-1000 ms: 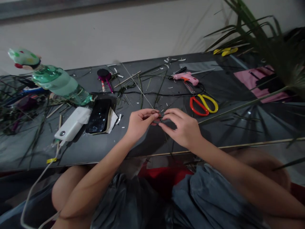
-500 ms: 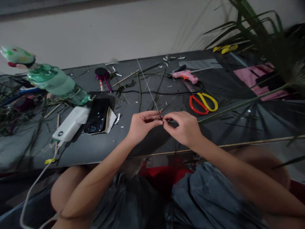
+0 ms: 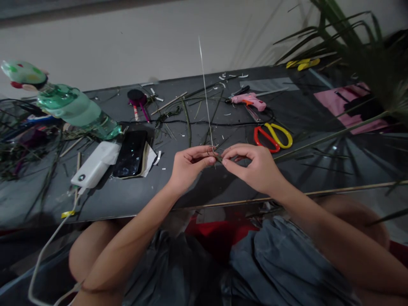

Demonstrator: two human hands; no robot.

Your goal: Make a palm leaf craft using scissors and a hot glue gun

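Observation:
My left hand (image 3: 188,169) is closed in a pinch above the front of the dark table. From its fingertips a thin, pale wire-like strand (image 3: 206,95) rises nearly upright. At the base of the strand sits a small dark green piece (image 3: 218,157), which looks like a strip of leaf. My right hand (image 3: 256,165) pinches the other end of that piece with thumb and forefinger. The fingers hide most of the spot where strand and piece meet, so I cannot tell how they join.
Scissors (image 3: 267,139) with red and yellow handles and a pink glue gun (image 3: 248,101) lie behind my right hand. On the left are a phone (image 3: 130,153), a white power bank (image 3: 95,165) and a green bottle (image 3: 76,108). Leaf scraps litter the table (image 3: 178,191); palm fronds (image 3: 357,51) overhang the right.
The strand has swung from leaning left to nearly upright. My right hand has moved slightly right, and the green piece now shows between the fingertips.

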